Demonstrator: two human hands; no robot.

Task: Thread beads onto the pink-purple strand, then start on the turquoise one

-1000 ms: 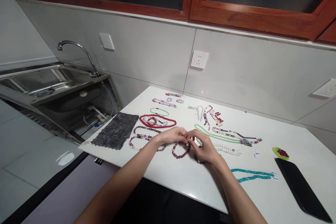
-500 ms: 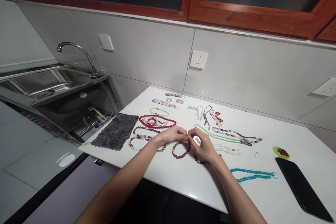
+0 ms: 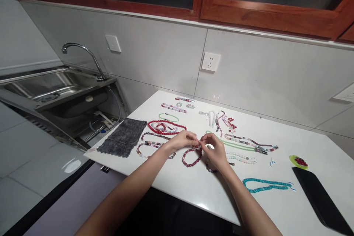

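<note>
My left hand [image 3: 181,141] and my right hand [image 3: 215,152] meet fingertip to fingertip over the white table [image 3: 193,188]. Both pinch the top of a dark red bead bracelet [image 3: 191,157], whose loop lies on the table just below the fingers. Another dark bead strand [image 3: 210,170] shows under my right hand. A bigger red bead necklace [image 3: 166,127] lies just beyond my left hand, and a mixed pink and purple bracelet [image 3: 149,146] sits to its left.
Several more bead strands lie spread across the table: green [image 3: 229,142], turquoise [image 3: 265,185], white [image 3: 211,117]. A grey cloth [image 3: 123,137] lies at the left edge, a black phone [image 3: 322,202] and a small green dish [image 3: 298,160] at the right. A steel sink [image 3: 44,86] stands to the left.
Both hands stay pinched on the red bracelet, with small finger movements. The view has shifted slightly.
</note>
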